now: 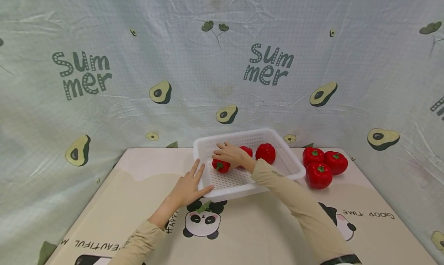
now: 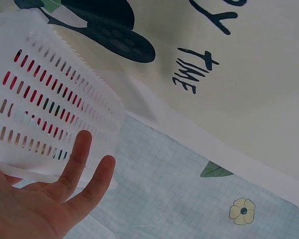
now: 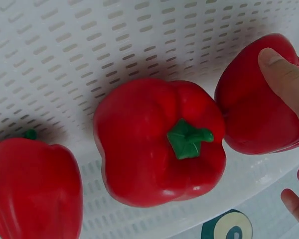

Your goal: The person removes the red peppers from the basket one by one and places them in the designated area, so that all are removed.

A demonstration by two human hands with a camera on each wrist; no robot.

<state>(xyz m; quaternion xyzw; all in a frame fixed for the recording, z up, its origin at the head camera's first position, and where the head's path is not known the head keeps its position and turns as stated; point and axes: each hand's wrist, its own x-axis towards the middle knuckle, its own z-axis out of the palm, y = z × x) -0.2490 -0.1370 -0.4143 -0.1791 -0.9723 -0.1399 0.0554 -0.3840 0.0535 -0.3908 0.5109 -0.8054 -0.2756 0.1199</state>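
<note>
A white perforated plastic basket (image 1: 243,189) sits at the back of the table with three red bell peppers inside. My right hand (image 1: 229,154) reaches into it and grips the leftmost pepper (image 1: 220,166), thumb lying along its side in the right wrist view. Beside that one is a middle pepper (image 3: 144,144) with a green stem, partly behind the hand in the head view. Farther right in the basket lies another pepper (image 1: 265,153). My left hand (image 1: 187,186) is at the basket's left side, fingers spread and straight, thumb right at the front left corner.
Three more red peppers (image 1: 318,175) stand grouped on the table just right of the basket. Behind the basket rises a patterned cloth wall (image 1: 187,118). The table (image 1: 138,195) has a printed cover with pandas and lettering.
</note>
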